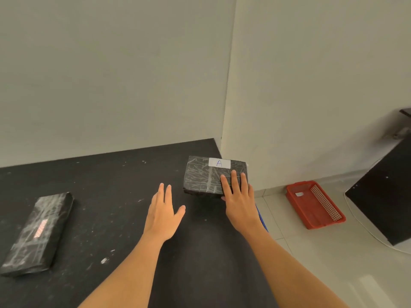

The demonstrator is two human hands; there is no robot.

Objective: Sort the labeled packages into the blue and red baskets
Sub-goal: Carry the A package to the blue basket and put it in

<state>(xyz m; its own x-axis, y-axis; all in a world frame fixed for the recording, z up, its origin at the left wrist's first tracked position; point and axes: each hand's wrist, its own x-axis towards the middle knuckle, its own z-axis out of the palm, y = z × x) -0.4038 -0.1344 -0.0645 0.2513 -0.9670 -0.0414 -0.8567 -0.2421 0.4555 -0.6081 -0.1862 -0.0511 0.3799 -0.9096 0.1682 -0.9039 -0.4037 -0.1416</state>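
Observation:
A black wrapped package with a white label marked "A" lies at the far right corner of the black table. My right hand rests on its near right corner, fingers spread on top and thumb under its edge. My left hand hovers flat over the table just left of that package, holding nothing. A second, longer black package lies at the table's left side. The red basket stands on the floor to the right. A sliver of the blue basket shows behind my right wrist.
Pale walls meet in a corner right behind the package. A black cabinet stands on the tiled floor right of the red basket, with a white cable trailing beside it. The table's right edge runs under my right forearm.

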